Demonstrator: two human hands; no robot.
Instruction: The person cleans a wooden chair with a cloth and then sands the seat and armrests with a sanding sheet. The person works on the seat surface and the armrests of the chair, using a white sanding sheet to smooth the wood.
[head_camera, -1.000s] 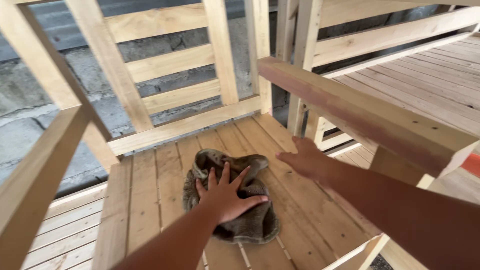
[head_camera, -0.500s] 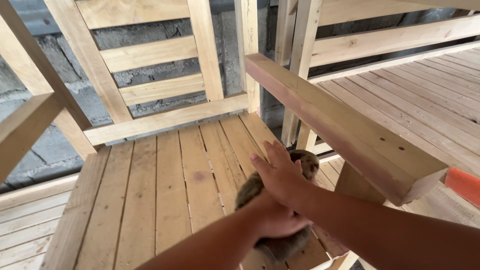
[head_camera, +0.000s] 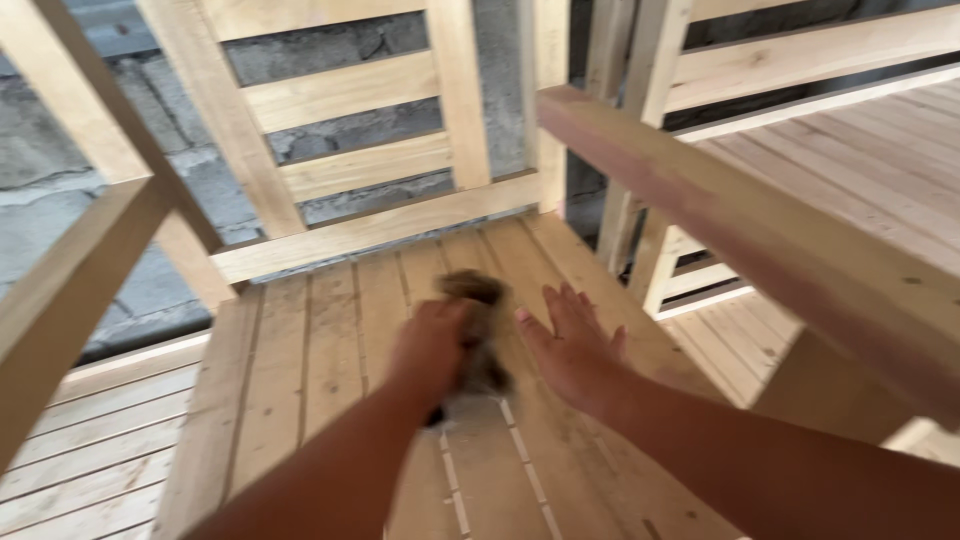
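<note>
My left hand (head_camera: 430, 350) grips a bunched brown-grey rag (head_camera: 478, 335) on the slatted seat (head_camera: 320, 340) of an unfinished pale wooden chair. The rag is blurred with motion and lies near the middle of the seat. My right hand (head_camera: 572, 345) rests flat on the seat just right of the rag, fingers spread and pointing toward the chair back, holding nothing.
The chair's slatted back (head_camera: 350, 165) rises ahead, with a grey block wall (head_camera: 60, 150) behind it. One armrest (head_camera: 760, 230) crosses on the right, another (head_camera: 70, 290) on the left. A second wooden chair seat (head_camera: 880, 160) stands at the right.
The rag was spread under my flat left hand, then bunched at the seat's right front. Now my left hand has pushed it up toward the middle, and my right hand lies beside it.
</note>
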